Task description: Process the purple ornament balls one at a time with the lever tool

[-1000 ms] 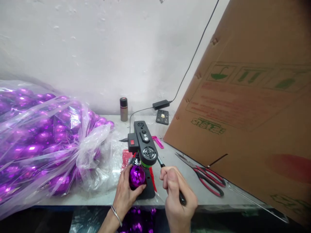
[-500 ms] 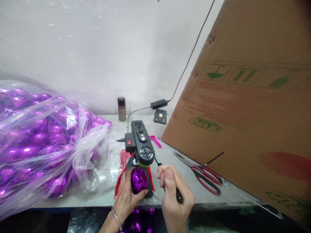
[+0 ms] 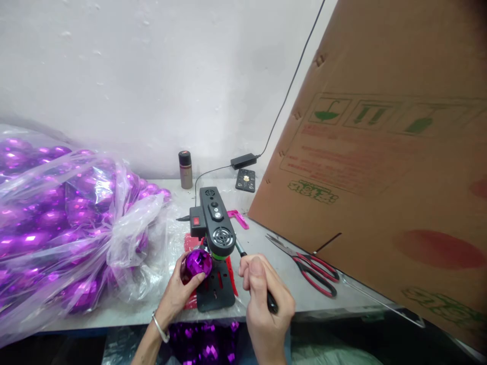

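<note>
A shiny purple faceted ball [image 3: 198,262] is held in my left hand [image 3: 178,289], to the left of the head of a black device [image 3: 216,223]. The device stands on a dark slotted base plate [image 3: 216,294] with red material under it. My right hand [image 3: 267,304] is wrapped round the black handle [image 3: 272,302] of a metal lever that reaches to the device's right side. A silver bracelet circles my left wrist.
Left, a clear plastic bag [image 3: 129,230] full of purple balls. Behind, a small bottle [image 3: 185,170], a power adapter [image 3: 244,161] and a dark card [image 3: 245,180]. Right, red-black scissors [image 3: 315,274] beside a large cardboard box [image 3: 365,152]. More purple balls [image 3: 209,344] lie below the table edge.
My left hand has moved left with the purple ball, out from below the device's head, uncovering the base plate. My right hand still grips the lever. The view has shifted slightly.
</note>
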`<action>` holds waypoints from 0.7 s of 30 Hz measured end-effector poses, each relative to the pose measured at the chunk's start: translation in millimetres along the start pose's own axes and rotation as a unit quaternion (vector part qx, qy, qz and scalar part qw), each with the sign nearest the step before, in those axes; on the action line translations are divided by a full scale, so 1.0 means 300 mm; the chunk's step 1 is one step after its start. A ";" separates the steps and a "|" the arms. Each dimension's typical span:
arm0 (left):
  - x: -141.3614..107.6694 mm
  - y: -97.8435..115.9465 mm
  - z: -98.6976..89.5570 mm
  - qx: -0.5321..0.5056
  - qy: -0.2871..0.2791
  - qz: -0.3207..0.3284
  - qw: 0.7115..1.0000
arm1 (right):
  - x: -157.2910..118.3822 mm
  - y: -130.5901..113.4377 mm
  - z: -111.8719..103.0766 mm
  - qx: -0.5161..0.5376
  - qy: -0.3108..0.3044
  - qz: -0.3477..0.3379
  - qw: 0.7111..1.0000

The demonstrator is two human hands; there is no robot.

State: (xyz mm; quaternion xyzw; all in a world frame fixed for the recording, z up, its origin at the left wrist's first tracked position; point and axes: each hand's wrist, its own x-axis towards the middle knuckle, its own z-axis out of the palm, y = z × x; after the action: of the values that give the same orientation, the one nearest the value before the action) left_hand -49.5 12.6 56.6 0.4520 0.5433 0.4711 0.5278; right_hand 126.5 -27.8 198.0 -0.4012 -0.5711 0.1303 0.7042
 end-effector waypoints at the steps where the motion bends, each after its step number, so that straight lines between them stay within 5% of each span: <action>1: -0.005 0.002 0.000 0.013 0.000 0.004 1.000 | 0.000 0.001 0.001 0.001 -0.001 0.000 1.000; 12: -0.058 -0.081 0.103 0.160 0.071 0.120 0.977 | 0.029 -0.023 0.003 -0.005 -0.002 0.011 1.000; 21: -0.077 -0.098 0.118 0.214 0.102 0.186 0.954 | 0.034 -0.041 0.009 -0.001 0.012 0.040 0.999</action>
State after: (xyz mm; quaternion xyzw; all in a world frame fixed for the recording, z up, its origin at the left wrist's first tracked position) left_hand -13.2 -13.4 30.9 0.5963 0.5890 0.4774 0.2638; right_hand 124.0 -28.0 213.9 -0.4259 -0.5463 0.1533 0.7047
